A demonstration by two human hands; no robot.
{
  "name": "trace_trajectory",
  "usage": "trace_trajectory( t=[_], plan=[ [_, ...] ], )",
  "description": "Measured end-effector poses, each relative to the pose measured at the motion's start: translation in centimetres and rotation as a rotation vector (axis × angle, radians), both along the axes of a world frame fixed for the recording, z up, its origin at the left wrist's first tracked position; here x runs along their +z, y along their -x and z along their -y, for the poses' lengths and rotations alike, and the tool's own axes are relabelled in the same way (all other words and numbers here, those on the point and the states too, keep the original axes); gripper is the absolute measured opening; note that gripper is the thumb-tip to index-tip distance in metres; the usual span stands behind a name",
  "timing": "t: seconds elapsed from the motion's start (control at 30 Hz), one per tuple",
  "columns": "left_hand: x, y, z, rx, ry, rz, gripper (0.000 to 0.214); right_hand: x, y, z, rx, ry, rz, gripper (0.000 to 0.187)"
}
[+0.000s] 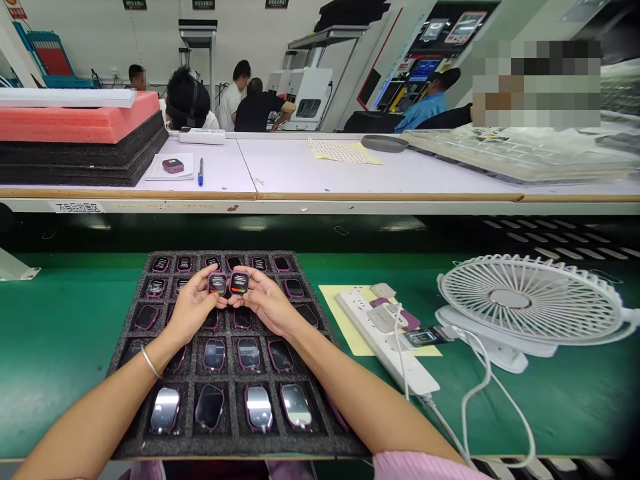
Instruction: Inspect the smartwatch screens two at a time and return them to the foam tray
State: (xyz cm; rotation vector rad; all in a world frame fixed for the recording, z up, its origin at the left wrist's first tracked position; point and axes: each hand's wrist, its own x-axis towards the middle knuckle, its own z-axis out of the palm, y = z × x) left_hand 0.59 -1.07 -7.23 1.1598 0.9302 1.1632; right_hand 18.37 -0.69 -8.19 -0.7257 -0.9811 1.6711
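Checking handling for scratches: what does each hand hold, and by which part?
Left hand holds a small screen device by its edges; right hand holds a second device likewise.

Silver bangle (pixel 150 361) by left hand (pixel 193 310); pink sleeve (pixel 415 467) (right arm).

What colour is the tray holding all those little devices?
Black; the tray shows best in the head view.

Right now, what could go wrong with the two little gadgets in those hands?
The left hand and right hand pinch the left gadget and right gadget by fingertips over the tray; one could slip onto the screens below. The two look almost touching, so they might bump and scratch. The right forearm is near the power strip and cable; a wide swing might snag them.
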Motion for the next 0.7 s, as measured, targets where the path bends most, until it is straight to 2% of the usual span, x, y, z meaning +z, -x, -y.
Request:
trace_trajectory(
  t=[0.7],
  plan=[
    [-0.13,-0.12,-0.05,0.019,-0.025,-0.004,0.056,0.04,-0.02,-0.02,0.019,-0.037,0.015,0.051]
  ],
)
